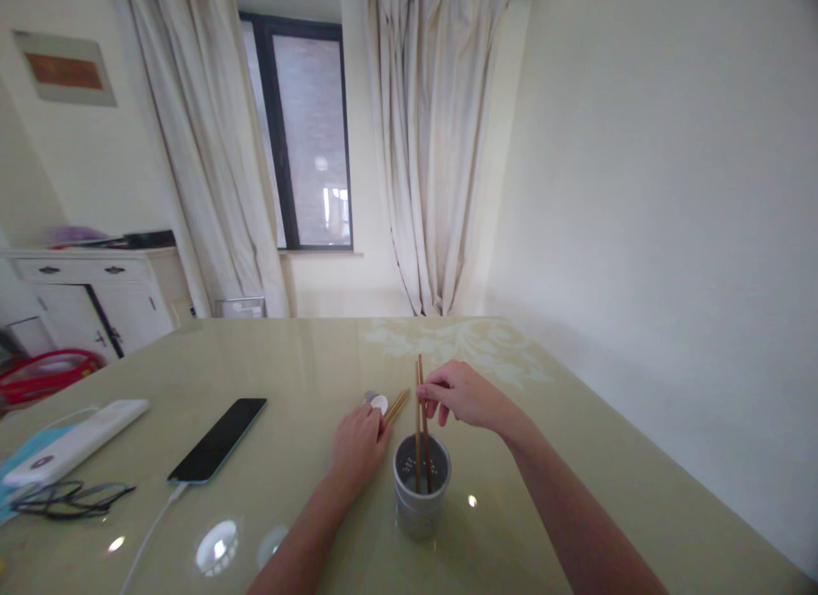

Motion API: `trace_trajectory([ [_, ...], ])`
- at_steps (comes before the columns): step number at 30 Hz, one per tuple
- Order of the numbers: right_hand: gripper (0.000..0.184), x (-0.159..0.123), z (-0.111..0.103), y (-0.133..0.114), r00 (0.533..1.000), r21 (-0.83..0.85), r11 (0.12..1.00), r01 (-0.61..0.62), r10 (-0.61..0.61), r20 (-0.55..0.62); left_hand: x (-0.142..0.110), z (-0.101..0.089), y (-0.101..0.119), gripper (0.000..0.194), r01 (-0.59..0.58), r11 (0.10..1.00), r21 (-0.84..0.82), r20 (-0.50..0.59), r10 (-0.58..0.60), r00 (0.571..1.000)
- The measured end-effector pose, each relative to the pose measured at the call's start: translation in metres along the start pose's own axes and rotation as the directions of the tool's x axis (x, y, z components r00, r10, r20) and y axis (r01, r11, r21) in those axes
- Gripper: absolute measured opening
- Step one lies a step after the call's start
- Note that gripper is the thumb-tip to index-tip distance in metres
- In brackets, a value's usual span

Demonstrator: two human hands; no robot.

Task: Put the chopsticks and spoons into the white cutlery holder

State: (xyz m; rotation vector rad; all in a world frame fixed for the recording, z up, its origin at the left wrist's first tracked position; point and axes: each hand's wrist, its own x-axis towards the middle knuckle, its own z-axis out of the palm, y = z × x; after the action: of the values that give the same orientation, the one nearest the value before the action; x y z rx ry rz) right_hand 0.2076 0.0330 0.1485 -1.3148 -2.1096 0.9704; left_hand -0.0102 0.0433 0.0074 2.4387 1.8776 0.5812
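Note:
A grey metal utensil holder (422, 510) with drain holes in its bottom stands upright on the table. Two wooden chopsticks (417, 441) reach down into it, their upper ends above the rim. My right hand (463, 395) is closed in a pinch near the top of the darker chopstick; whether it also grips the lighter one I cannot tell. Left of the holder, my left hand (359, 441) is low at the tabletop, its fingers curled over a bundle of chopsticks (397, 406) that sticks out past them. Just beyond those fingers lies a small white, rounded utensil end (379, 403), partly hidden.
On the left of the glossy table (307, 365) lie a black-screened phone (217, 441) with a cable, a white power strip or bank (80, 441), eyeglasses (70, 499) and a blue item (48, 454). A wall (671, 280) runs along the right edge.

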Motion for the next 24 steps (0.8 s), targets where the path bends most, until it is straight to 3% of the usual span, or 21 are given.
trace_trajectory([
  [11,0.043,-0.001,-0.005,0.004,1.0,-0.043,0.999,-0.004,0.005,0.019,-0.004,0.001,0.007,0.017,0.02,0.999,-0.034,0.045,-0.019,0.999],
  [14,0.05,-0.003,-0.011,0.005,0.998,-0.033,0.999,-0.015,0.013,-0.057,-0.003,-0.001,0.007,0.018,0.016,0.999,-0.043,0.013,-0.016,1.0],
  [17,0.052,-0.006,-0.017,0.003,0.981,-0.067,0.998,0.019,-0.032,-0.192,0.002,-0.01,0.006,0.024,0.069,0.974,-0.215,-0.059,-0.084,0.995],
  [20,0.047,-0.008,-0.019,-0.004,0.942,-0.088,0.993,0.08,-0.105,-0.318,0.007,-0.027,0.008,0.033,0.144,0.811,-0.566,-0.072,-0.223,0.972],
  [24,0.038,-0.009,-0.015,-0.017,0.914,0.004,0.979,0.205,-0.19,-0.359,0.008,-0.058,0.025,0.046,-0.026,0.517,-0.856,-0.168,-0.23,0.959],
])
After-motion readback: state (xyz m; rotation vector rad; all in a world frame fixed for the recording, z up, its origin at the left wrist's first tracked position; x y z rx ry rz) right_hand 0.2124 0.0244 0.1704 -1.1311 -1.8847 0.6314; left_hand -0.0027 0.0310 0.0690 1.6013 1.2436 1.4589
